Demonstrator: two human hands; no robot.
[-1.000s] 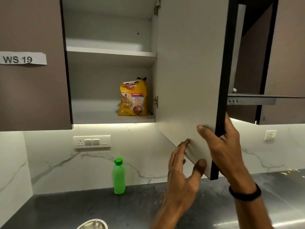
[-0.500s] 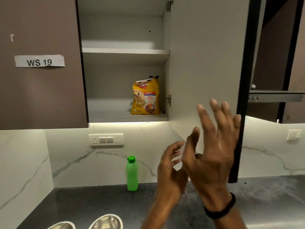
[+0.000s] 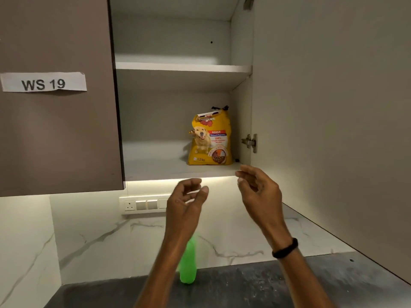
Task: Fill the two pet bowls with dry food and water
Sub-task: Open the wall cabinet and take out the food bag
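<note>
So the yellow dog food bag (image 3: pixel 210 138) is sitting upright on the bottom shelf (image 3: pixel 155 167) of the open wall cabinet, tucked into the right back corner just beside the door hinge (image 3: pixel 250 142); the top looks folded or rolled over. Both hands are raised below the shelf's front edge and neither one touches the bag. The left hand (image 3: pixel 185 201) is up with the forearm rising from the bottom of the view, fingers curled loosely toward the thumb, grip released and holding nothing. The right hand (image 3: pixel 259 190) is a bit higher and to the right, wrist bent, fingers half-curled and pointing left toward the cabinet opening, also a loose empty grip. There's a black band (image 3: pixel 285 248) on the right wrist. The green water bottle (image 3: pixel 188 265) stands on the dark tabletop (image 3: pixel 244 290) against the marble backsplash, partly hidden behind the left forearm. The open cabinet door (image 3: pixel 333 107) fills the right side of the view, and the closed door (image 3: pixel 55 130) on the left has a paper label (image 3: pixel 43 82) reading "WS 19". A switch panel (image 3: pixel 143 205) sits on the wall under the cabinet.
</note>
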